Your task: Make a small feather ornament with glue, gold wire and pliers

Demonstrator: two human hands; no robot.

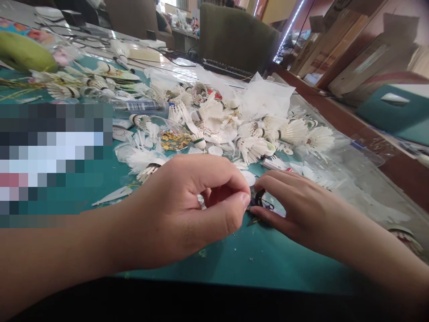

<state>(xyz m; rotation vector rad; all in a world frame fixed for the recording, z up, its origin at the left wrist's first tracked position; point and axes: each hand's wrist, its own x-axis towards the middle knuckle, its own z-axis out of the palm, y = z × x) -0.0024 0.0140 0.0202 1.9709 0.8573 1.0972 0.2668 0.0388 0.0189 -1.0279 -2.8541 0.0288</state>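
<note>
Small dark metal clip-like piece [259, 202], light, stiff, easily dropped, best taken by its edges: pinched between curled left hand [187, 210] and flatter right hand [298, 208] on teal mat [234, 259] before heaped white feather shuttlecocks [254, 134].

Head camera — one view, close in
It looks forward and down across the teal work mat [234, 264], both hands near the lens.

Scene evenly daylit; LED strip [291, 24] glare seen top; edges stretched, background softened; pixelated block [53, 161] placed left.
</note>
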